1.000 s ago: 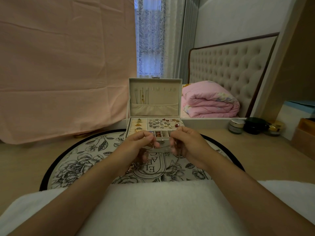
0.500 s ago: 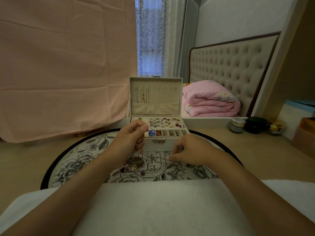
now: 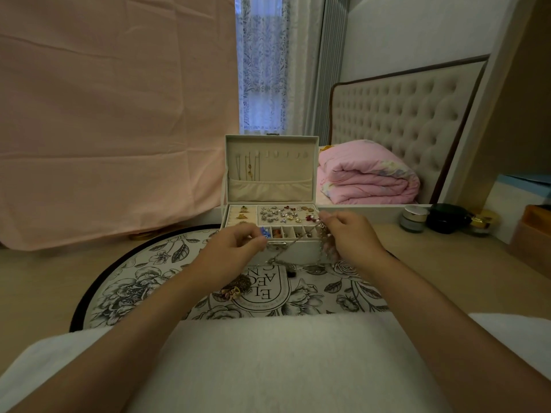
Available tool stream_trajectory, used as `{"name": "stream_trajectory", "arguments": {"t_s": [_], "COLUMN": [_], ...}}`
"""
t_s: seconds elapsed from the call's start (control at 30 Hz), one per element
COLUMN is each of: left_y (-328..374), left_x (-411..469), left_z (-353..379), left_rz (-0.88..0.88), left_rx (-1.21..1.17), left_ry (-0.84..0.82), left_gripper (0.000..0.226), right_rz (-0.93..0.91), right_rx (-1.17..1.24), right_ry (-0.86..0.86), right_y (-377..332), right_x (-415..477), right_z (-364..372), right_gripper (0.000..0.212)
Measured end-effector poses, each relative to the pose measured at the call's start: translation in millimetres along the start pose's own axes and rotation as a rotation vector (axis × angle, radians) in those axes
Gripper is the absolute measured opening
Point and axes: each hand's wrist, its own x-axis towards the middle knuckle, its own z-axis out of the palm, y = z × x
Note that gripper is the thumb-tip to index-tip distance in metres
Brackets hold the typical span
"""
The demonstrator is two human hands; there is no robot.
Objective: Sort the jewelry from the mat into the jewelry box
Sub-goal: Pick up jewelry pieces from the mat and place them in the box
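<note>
An open cream jewelry box (image 3: 269,174) stands at the far side of the round floral mat (image 3: 143,281), its tray full of rings and small pieces. My right hand (image 3: 348,236) is raised at the box's front right corner, pinching a silver chain necklace (image 3: 298,257) that droops in front of the box to the mat. My left hand (image 3: 235,248) hovers at the box's front left, fingers curled near the chain's other end. A tangled pile of jewelry (image 3: 235,289) lies on the mat below my left wrist, and a small dark piece (image 3: 290,274) beside the chain.
A white cushion (image 3: 268,359) covers my lap at the near edge. Cosmetic jars (image 3: 414,219) and a dark round case (image 3: 447,222) sit on the ledge to the right, with a brown box (image 3: 530,234) further right. A folded pink quilt (image 3: 366,177) lies behind.
My right hand rose from the mat to the box's front right corner, lifting the chain. My left hand dropped slightly from the ring section toward the box's front.
</note>
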Motion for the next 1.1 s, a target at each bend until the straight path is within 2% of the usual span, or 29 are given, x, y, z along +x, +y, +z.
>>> {"name": "stream_trajectory", "arguments": {"t_s": [0.07,0.17,0.27,0.33,0.4,0.47,0.57,0.63,0.7,0.77,0.87,1.1], "left_y": [1.7,2.3,2.9,3.1,3.3,6.7,10.2,10.3,8.9,6.9,0.8,-3.5], "left_x": [-2.8,-5.2,-5.3,-4.0,-1.7,-1.0,-0.4,-0.4,-0.9,-0.7,-1.1,-1.6], "left_z": [-2.5,-5.1,-1.6,-0.7,-1.2,-1.1,-0.2,0.1,2.9,6.7,12.6,16.2], "left_rz": [-0.053,-0.222,-0.283,-0.278,-0.192,-0.093,-0.056,-0.106,-0.146,-0.082,0.019,0.016], "left_rx": [0.114,0.234,0.375,0.4,0.478,0.587,0.642,0.587,0.551,0.686,0.854,0.786], "left_ry": [-0.138,-0.37,-0.478,-0.467,-0.441,-0.443,-0.488,-0.508,-0.481,-0.402,-0.334,-0.326], "left_gripper": [0.042,0.056,0.049,0.039,0.025,0.013,0.013,0.013,0.016,0.018,0.022,0.009], "right_rz": [0.088,0.075,0.043,0.055,0.045,0.039,-0.042,-0.158,-0.253,-0.32,-0.336,-0.318], "right_rx": [0.075,-0.276,-0.619,-0.767,-0.87,-0.895,-0.838,-0.784,-0.75,-0.743,-0.739,-0.699], "right_ry": [-0.193,-0.378,-0.499,-0.551,-0.594,-0.644,-0.629,-0.551,-0.546,-0.563,-0.534,-0.52], "right_y": [1.3,7.6,10.1,8.6,6.8,1.7,-4.1,-3.6,2.3,10.3,17.4,19.5], "right_x": [-2.1,-0.9,-0.1,-2.6,-3.1,-5.8,-11.7,-17.3,-21.0,-22.2,-19.3,-18.2], "right_z": [-5.1,-12.7,-15.0,-13.9,-13.1,-11.0,0.2,12.1,23.3,30.9,32.9,31.2], "right_gripper": [0.033,0.033,0.032,0.031,0.02,0.005,0.021,0.021,0.018,0.016,0.017,0.003]}}
